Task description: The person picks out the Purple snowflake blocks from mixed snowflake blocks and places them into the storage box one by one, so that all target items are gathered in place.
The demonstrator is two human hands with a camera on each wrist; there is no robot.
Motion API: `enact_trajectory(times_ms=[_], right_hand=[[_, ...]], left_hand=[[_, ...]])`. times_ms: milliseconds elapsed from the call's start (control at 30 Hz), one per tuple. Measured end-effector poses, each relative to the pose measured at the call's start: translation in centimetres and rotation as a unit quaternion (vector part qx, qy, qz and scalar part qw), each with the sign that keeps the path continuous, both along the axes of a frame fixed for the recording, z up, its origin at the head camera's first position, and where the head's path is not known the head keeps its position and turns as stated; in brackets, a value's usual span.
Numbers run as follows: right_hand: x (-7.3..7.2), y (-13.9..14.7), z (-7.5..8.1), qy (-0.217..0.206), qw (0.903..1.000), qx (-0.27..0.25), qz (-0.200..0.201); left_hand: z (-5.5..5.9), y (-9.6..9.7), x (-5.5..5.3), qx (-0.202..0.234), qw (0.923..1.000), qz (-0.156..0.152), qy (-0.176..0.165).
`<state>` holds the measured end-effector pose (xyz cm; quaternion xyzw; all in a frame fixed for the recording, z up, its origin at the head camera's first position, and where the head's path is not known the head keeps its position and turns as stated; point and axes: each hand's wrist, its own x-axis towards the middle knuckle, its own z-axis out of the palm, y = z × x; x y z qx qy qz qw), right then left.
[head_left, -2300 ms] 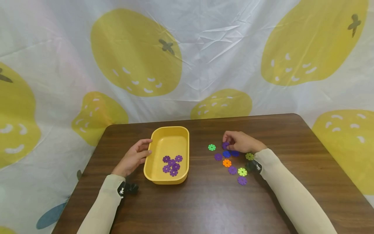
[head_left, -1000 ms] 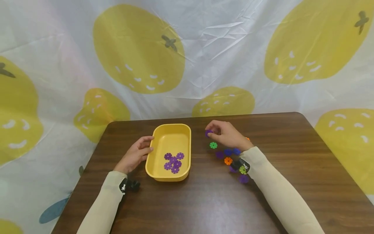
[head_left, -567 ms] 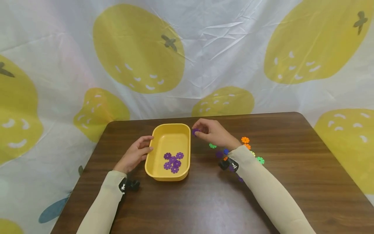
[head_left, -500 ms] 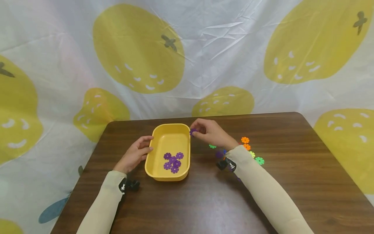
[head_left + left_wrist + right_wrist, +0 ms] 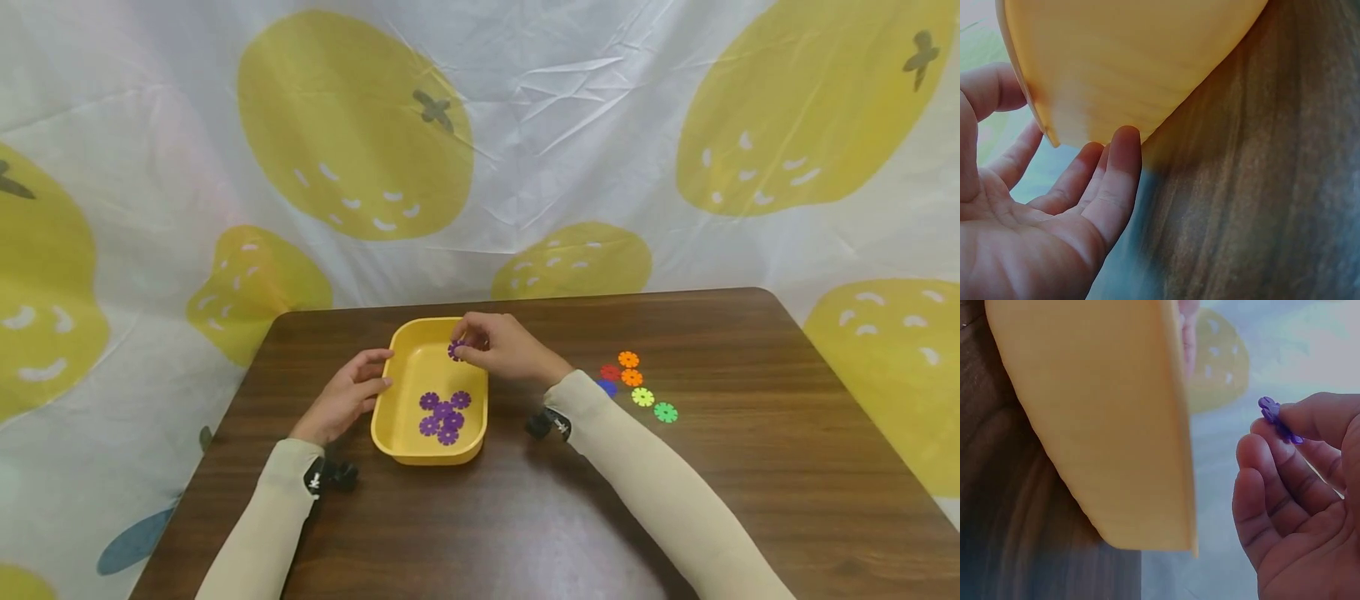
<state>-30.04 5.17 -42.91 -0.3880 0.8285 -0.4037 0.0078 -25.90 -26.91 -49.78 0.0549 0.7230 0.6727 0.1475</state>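
My left hand point(image 5: 341, 400) holds the yellow plastic tub point(image 5: 405, 450) by its left side. In the left wrist view the thumb point(image 5: 997, 90) goes over the rim and the other fingers lie against the outer wall. Over the far right part of the tub, my right hand point(image 5: 502, 346) pinches a purple notched disc point(image 5: 456, 350) between thumb and fingers. The right wrist view shows that disc point(image 5: 1279, 419) nearly edge-on, above rim height. Several purple discs point(image 5: 442, 410) lie in a cluster on the tub floor, some overlapping.
Right of the tub, on the brown wooden table point(image 5: 495, 517), lie orange discs point(image 5: 628, 359), a red disc point(image 5: 609, 372), a blue disc point(image 5: 607, 387), a yellow-green disc point(image 5: 642, 397) and a green disc point(image 5: 665, 412). The right sleeve point(image 5: 637, 467) hides others. A lemon-print cloth point(image 5: 525, 167) hangs behind.
My right hand picked up a purple disc from the scattered ones and carried it left, across the tub's right rim. The left hand stays at the tub; the cluster inside looks the same.
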Motion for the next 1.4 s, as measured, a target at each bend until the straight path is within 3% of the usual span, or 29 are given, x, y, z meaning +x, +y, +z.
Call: enact_trajectory(times_ms=[667,1100,1400], right_hand=[[0.2,-3.5,-1.5,-0.037,0.9968,0.05,0.051],[0.5,-4.0,-2.1,-0.045,0.9942,0.087,0.046],[0.5,-3.7,-2.0,-0.045,0.9947,0.079,0.048]], left_hand=[[0.1,-0.1,0.2,-0.005,1.0,0.002,-0.005],[0.0,-0.1,0.1,-0.003,1.0,-0.004,0.001],[0.1,0.0,0.2,-0.008,1.0,0.0,-0.001]])
